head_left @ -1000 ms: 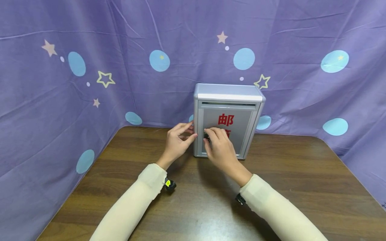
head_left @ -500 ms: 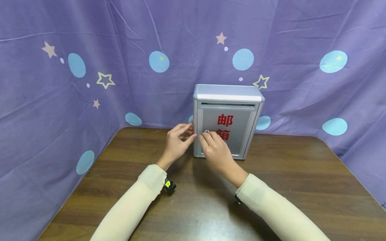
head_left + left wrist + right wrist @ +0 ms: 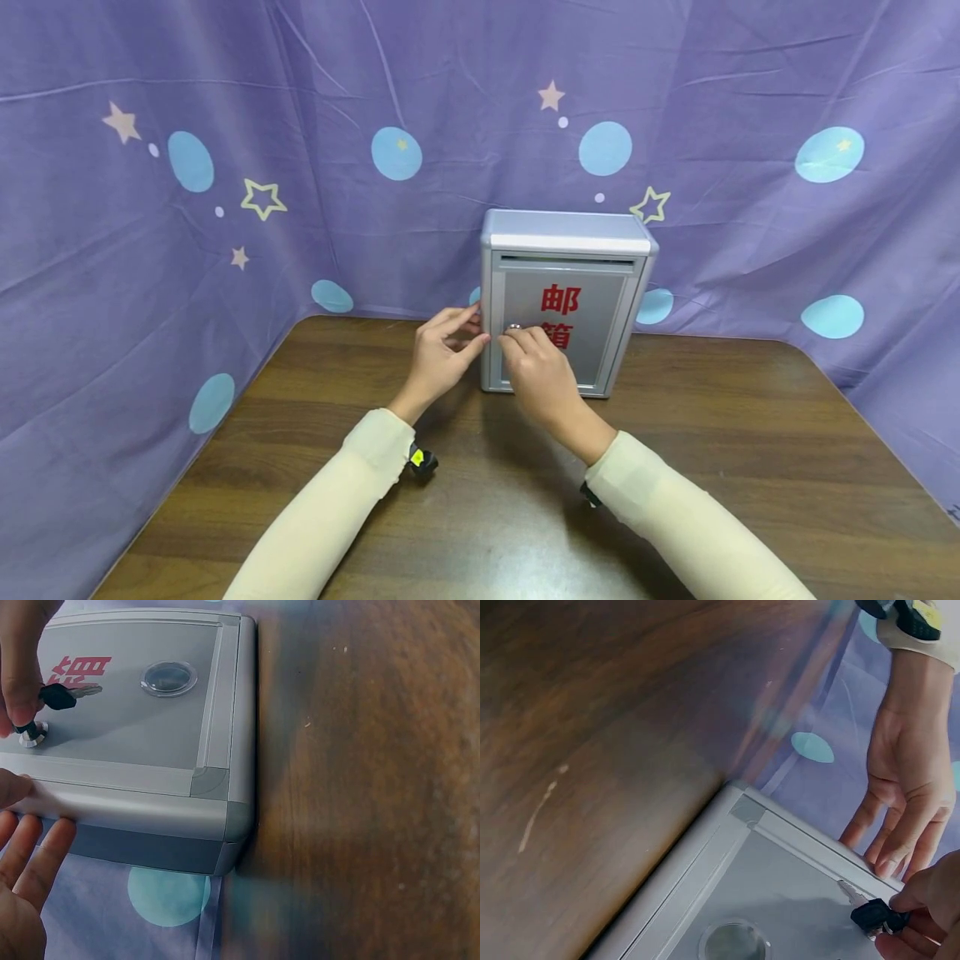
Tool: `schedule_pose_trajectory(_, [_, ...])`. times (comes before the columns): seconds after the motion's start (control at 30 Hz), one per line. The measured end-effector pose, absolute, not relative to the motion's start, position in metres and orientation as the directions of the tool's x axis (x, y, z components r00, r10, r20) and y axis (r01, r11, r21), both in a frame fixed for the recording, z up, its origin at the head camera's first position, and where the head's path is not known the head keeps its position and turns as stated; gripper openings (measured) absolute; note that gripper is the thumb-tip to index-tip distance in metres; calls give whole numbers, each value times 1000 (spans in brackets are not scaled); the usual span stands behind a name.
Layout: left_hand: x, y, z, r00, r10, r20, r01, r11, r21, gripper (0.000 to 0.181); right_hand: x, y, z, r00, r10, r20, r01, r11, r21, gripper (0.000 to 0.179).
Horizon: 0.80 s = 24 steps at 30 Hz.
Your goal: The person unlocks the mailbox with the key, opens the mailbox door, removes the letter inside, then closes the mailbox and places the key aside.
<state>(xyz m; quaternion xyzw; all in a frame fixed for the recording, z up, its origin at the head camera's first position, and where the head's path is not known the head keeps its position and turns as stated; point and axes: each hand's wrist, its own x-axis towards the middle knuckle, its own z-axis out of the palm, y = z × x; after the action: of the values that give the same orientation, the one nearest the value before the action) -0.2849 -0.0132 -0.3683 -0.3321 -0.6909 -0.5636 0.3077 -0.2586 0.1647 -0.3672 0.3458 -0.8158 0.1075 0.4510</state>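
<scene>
A silver-grey metal mailbox (image 3: pixel 600 312) with red characters stands upright on the table. My left hand (image 3: pixel 438 362) is at its left side, the thumb on the front edge and straight fingers along the side wall (image 3: pixel 135 846). My right hand (image 3: pixel 542 379) pinches a black-headed key at the round lock (image 3: pixel 33 735) on the door's left part; its blade is hidden. A second key (image 3: pixel 58 696) with a black head hangs beside it, its metal blade loose, also in the right wrist view, where the dark key head (image 3: pixel 870 916) shows below the fingertips.
The mailbox stands on a brown wood-grain table (image 3: pixel 720 467), close to a purple curtain (image 3: pixel 465 83) with stars and blue spots. A mail slot (image 3: pixel 567 260) runs along the top of its front. A round clear window (image 3: pixel 169 678) sits low on the door.
My right hand has moved slightly down and left, its fingers drawing together at the key, uncovering the lock and more of the red characters. My left hand has stayed in place.
</scene>
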Motion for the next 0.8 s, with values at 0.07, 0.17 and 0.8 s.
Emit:
schedule_pose_trajectory(0.07, [-285,-14,-369,-592,111,798,804,146,577,46,-258,164,-366,-376,-447,812,-670,736,95,17])
schedule_pose_trajectory(0.17, [-284,-14,-368,-592,111,798,804,150,575,45,-258,163,-364,-404,-411,817,-680,732,32,16])
schedule_pose_trajectory(0.8, [-284,-14,-368,-580,114,807,812,164,560,45,-265,163,-368,-433,-165,886,-726,647,-234,8])
